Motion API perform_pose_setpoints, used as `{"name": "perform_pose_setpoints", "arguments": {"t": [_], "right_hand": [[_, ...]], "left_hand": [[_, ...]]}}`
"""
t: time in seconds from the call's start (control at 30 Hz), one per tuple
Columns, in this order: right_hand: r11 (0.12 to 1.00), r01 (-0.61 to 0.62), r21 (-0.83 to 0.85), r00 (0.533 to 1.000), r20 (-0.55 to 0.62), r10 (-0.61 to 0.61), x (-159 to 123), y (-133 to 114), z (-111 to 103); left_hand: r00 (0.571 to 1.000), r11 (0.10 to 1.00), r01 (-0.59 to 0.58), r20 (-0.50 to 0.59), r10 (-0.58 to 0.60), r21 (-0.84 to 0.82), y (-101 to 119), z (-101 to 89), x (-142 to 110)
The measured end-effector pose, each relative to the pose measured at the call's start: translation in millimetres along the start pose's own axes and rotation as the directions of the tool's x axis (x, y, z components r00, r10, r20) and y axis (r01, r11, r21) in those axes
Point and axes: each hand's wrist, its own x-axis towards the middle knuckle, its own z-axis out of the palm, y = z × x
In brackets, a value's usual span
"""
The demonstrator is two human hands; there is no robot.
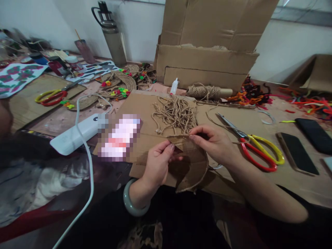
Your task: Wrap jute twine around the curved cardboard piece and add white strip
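**Curved cardboard piece pinched by its upper edge, just below the centre of the frame**

The right hand has thumb and forefinger closed together on the piece's cord-lined upper edge, near its right end. The left hand grips the same piece at its left side, thumb on top and fingers curled in; how the hidden fingers lie cannot be told. The piece hangs tilted between the hands, cord along its curved right edge. A pale bangle circles the left wrist.

Just above the fingers, at the centre, a tangled heap of cut cord lies on a cardboard sheet. Right of the right hand, scissors with red and yellow handles lie with blades slightly parted, pointing to the upper left. A pixelated lit screen lies left of the left hand, with a white device beyond it.

Farther out, a twine spool and a small white bottle stand out at upper centre, before a tall cardboard box. A flask rises at upper left; two dark phones lie at the right edge.
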Motion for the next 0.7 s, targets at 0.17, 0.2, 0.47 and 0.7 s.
{"name": "perform_pose_setpoints", "arguments": {"t": [0.17, 0.2, 0.47, 0.7], "right_hand": [[0.972, 0.203, -0.116, 0.972, -0.095, -0.214, -0.4, -6.8, 3.6], [0.955, 0.242, -0.172, 0.962, -0.090, -0.260, -0.8, -8.5, 4.8], [0.848, 0.371, -0.378, 0.914, -0.013, -0.406, -2.1, -14.6, 13.7], [0.855, 0.362, -0.372, 0.923, 0.012, -0.385, -1.3, -15.9, 13.4]], "left_hand": [[1.000, 1.000, 0.000, -0.002, 0.000, 0.026, -1.0, 0.4, -1.2], [1.000, 1.000, 0.001, -0.003, -0.001, 0.027, -1.3, 0.5, -1.5], [0.999, 0.999, -0.024, 0.024, 0.023, 0.044, -1.8, 0.7, -2.6], [1.000, 0.999, -0.016, 0.019, 0.015, 0.049, -3.2, 0.0, -2.7]]}}
